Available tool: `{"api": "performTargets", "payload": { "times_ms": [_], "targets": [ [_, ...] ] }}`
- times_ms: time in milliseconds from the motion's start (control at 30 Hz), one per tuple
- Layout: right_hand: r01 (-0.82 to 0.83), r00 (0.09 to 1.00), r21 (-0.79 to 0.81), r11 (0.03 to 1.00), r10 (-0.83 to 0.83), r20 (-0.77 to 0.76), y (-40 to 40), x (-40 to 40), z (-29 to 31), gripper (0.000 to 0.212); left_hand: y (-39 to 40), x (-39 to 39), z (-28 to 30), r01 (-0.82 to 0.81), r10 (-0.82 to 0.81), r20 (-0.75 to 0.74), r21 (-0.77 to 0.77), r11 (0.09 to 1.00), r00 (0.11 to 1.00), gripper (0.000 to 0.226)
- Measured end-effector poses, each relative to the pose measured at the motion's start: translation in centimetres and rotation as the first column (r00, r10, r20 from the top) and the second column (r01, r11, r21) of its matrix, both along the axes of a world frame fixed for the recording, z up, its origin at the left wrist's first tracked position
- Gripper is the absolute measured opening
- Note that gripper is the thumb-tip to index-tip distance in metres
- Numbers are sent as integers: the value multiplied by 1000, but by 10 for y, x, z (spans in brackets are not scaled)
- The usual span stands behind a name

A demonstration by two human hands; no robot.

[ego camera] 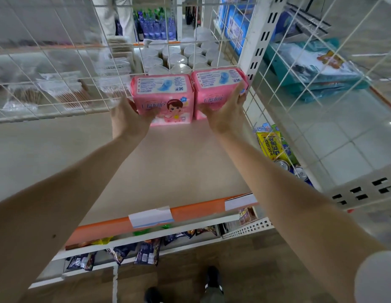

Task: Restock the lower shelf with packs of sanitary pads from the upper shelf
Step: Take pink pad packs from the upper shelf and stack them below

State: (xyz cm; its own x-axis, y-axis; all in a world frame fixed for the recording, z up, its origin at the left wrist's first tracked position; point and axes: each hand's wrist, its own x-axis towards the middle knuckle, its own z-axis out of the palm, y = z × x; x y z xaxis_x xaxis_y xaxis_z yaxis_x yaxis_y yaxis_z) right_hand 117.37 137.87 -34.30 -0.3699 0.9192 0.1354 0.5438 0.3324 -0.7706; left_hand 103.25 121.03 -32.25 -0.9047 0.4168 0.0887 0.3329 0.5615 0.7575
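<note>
Beige shelf (168,162) backed by wire mesh (59,68); left hand (129,119) and right hand (225,114) each grip a pink pack (161,95)

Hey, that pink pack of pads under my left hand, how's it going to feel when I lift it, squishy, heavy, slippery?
The left pink pack looks soft and probably light: puffy plastic wrap with rounded corners. The glossy film may be a bit slippery, so the left hand likely needs a firm squeeze. Standing upright on the shelf, it could tip if pushed high.
</note>
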Motion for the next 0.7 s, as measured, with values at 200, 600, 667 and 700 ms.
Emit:
{"api": "performTargets", "payload": {
  "times_ms": [200, 600, 667, 700],
  "targets": [
    [16, 998, 116, 993, -23, 62, 0, 0, -10, 118, 1, -13, -2, 8, -8, 0, -68, 998, 1000, 64],
    [-327, 944, 235, 915, 302, 134, -80, 72, 39, 101, -67, 42, 24, 278, -283, -315, -61, 959, 906, 69],
    [-373, 924, 267, 889, 330, 191, -100, 84, 56, 100, -81, 49, 33, 363, -356, -375, -55, 930, 856, 71],
    [-391, 917, 279, 877, 343, 204, -109, 89, 64, 99, -89, 54, 37, 389, -376, -392, -49, 920, 839, 71]
  ]
}}
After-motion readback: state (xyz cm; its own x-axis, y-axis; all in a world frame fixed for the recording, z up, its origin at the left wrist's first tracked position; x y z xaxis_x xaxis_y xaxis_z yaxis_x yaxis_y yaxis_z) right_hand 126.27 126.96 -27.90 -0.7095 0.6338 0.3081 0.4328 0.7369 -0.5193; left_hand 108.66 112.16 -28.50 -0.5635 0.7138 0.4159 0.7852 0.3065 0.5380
